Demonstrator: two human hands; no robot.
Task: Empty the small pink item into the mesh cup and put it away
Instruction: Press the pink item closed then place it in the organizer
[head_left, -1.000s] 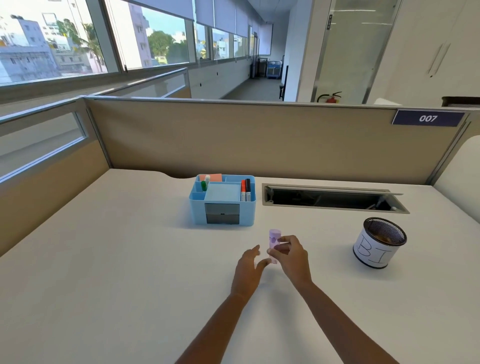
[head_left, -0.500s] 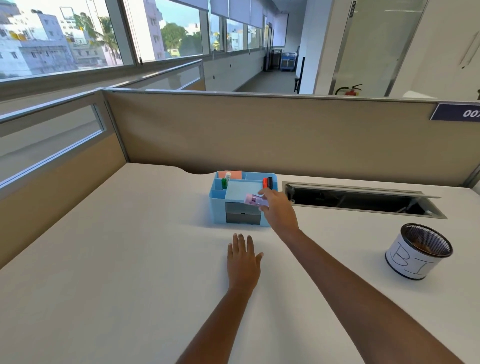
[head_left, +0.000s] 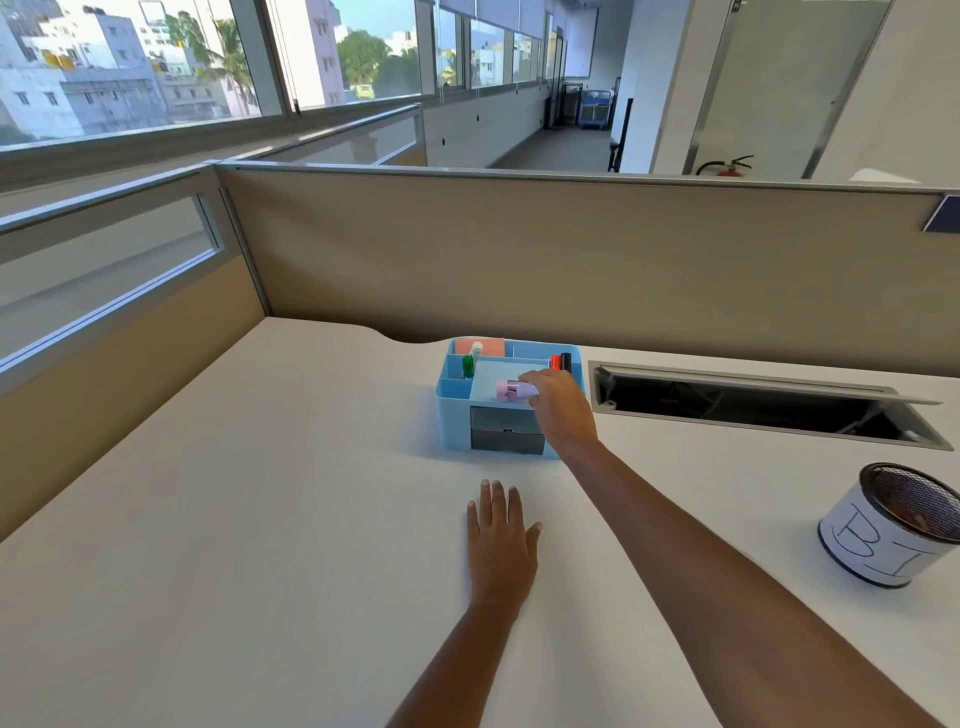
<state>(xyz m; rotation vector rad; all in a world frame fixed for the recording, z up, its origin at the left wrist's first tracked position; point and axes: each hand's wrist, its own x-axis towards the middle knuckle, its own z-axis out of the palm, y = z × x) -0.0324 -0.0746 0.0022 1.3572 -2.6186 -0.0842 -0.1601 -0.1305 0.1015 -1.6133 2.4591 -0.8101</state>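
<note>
The small pink item (head_left: 510, 390) lies sideways in the fingers of my right hand (head_left: 558, 402), held over the flat top of the blue desk organiser (head_left: 452, 415); whether it touches that top I cannot tell. My left hand (head_left: 501, 545) rests flat on the white desk, palm down, fingers slightly apart and holding nothing, in front of the organiser. The black mesh cup (head_left: 896, 525), wrapped in white paper with handwritten letters, stands at the far right of the desk, well away from both hands.
The organiser holds a green marker (head_left: 470, 361), red and black markers (head_left: 561, 362) and an orange pad (head_left: 485, 346). An open cable slot (head_left: 753, 410) is recessed in the desk to its right. Beige partition walls (head_left: 519, 260) close the desk's back and left.
My right hand carried the pink item from the desk's middle forward to the organiser. My left hand let go of it and settled flat on the desk. The camera turned left.
</note>
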